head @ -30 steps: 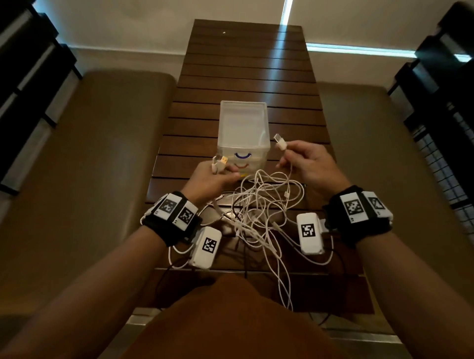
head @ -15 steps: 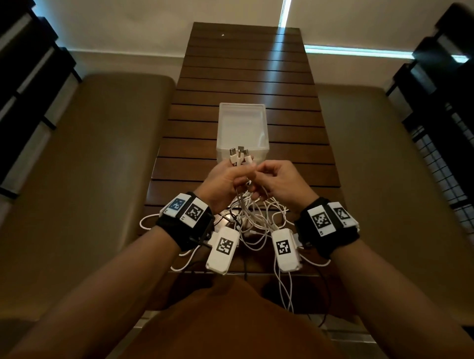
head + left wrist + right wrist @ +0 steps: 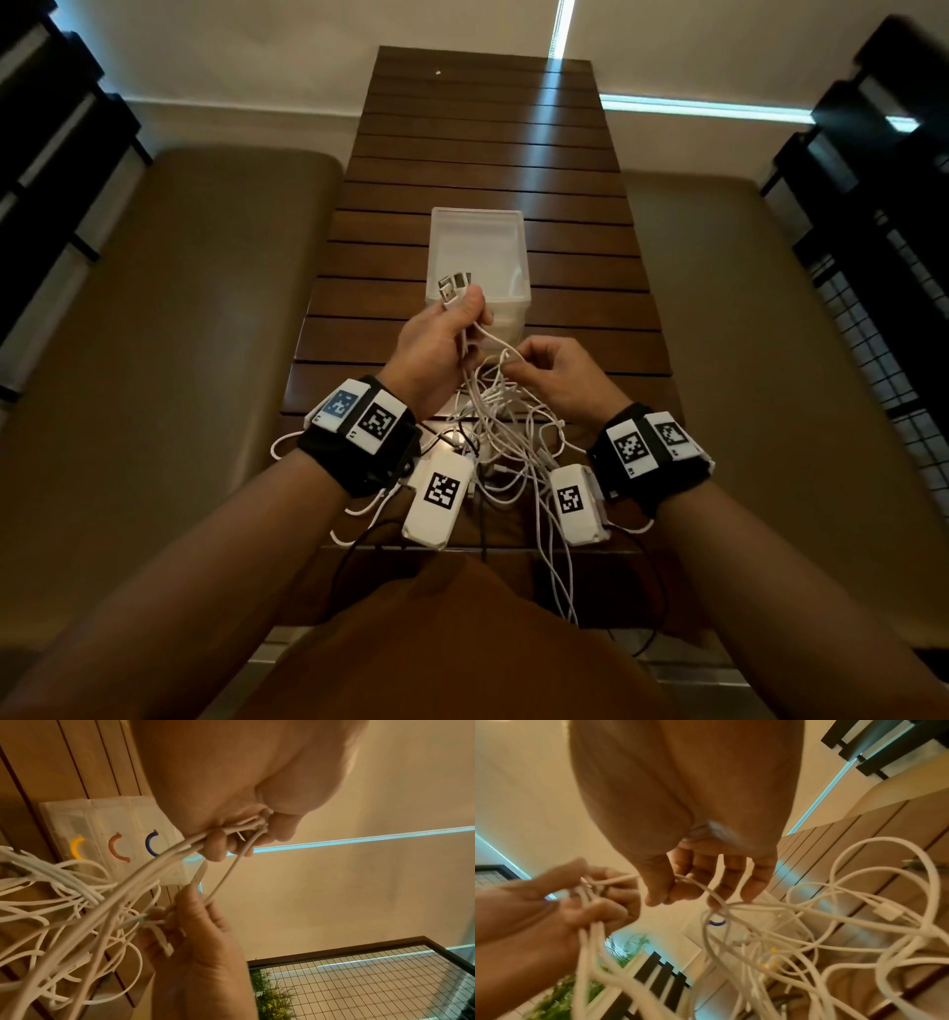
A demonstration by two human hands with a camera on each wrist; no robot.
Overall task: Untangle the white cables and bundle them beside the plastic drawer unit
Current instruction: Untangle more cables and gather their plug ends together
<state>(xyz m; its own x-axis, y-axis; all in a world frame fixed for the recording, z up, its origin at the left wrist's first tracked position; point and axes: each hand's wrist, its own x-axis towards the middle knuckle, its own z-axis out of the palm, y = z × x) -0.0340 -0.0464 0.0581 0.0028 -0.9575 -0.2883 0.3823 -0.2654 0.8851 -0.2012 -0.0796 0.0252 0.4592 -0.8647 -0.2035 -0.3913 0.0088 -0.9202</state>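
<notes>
Overhead, limp, light white cables [image 3: 506, 442] are gripped near their plugs by the left hand [image 3: 436, 349]; one strand is pinched by the right hand [image 3: 557, 377].

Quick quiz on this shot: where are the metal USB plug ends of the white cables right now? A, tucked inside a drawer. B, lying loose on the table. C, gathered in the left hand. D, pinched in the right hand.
C: the left hand grips several white cables with their USB plugs sticking up above its fingers in front of the plastic drawer unit, while the right hand pinches a strand lower down.
</notes>
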